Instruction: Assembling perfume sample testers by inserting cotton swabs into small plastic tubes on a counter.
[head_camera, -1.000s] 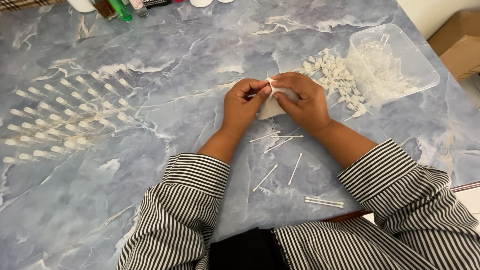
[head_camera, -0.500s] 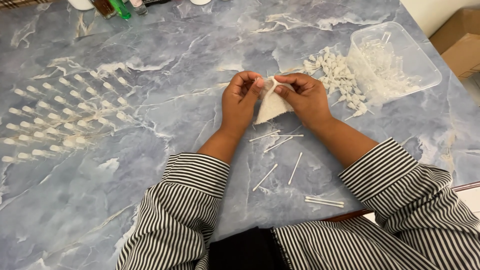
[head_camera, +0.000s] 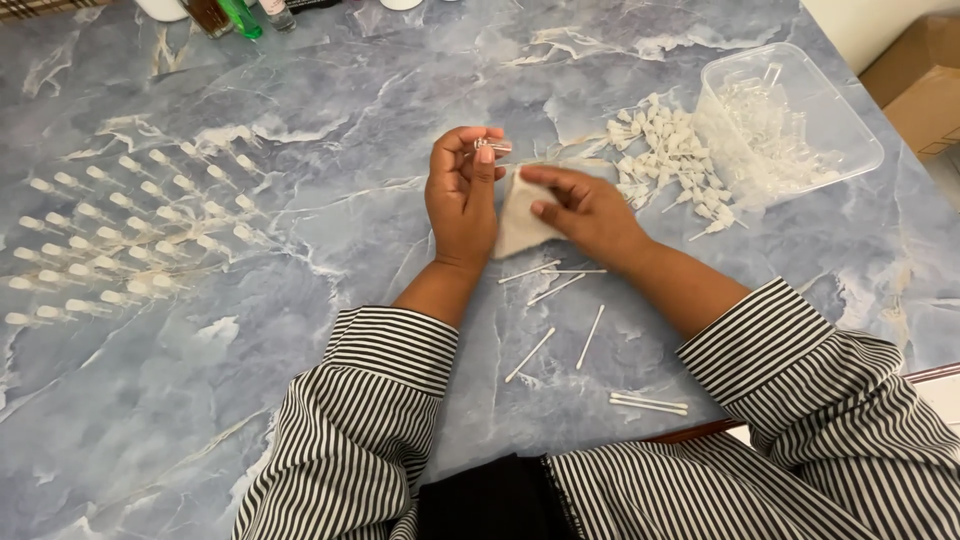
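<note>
Hands part over the marble table (head_camera: 300, 420)

The left hand (head_camera: 462, 195), lifted since a moment ago, pinches a small clear vial (head_camera: 490, 147); the right hand (head_camera: 585, 210) presses spread fingers on the white cloth (head_camera: 515, 215) beside it.

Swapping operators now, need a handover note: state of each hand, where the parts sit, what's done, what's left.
Left hand: pinching a small clear piece at its fingertips, raised off the table.
Right hand: resting on a white cloth between the hands.
Parts: loose white sticks in front of the wrists; heap of white tips beside the clear tub at right.
Done: rows of laid-out pieces at left.
Left: the heap, the tub's contents and the loose sticks appear unprocessed.
</note>
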